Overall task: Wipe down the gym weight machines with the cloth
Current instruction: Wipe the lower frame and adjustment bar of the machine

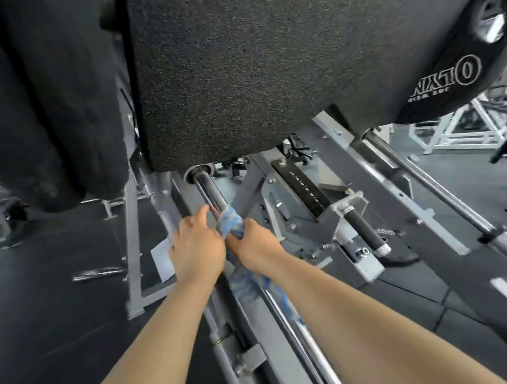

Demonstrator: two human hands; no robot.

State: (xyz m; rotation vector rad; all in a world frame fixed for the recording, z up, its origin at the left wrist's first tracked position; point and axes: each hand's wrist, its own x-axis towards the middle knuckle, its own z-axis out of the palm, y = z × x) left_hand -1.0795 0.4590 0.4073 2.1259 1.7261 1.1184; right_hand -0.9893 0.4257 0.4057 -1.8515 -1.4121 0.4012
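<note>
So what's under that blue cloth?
The blue cloth is wrapped round a shiny metal rail of the machine. The left hand and right hand both hold it there. The bit of rail under the cloth is covered.

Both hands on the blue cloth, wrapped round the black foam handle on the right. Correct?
Not quite. In the head view the left hand and right hand hold the blue cloth round the chrome guide rod, not the black foam handle, which stands untouched to the right.

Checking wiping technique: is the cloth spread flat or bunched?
Bunched: the cloth wraps the chrome rod, both hands gripping it.
</note>
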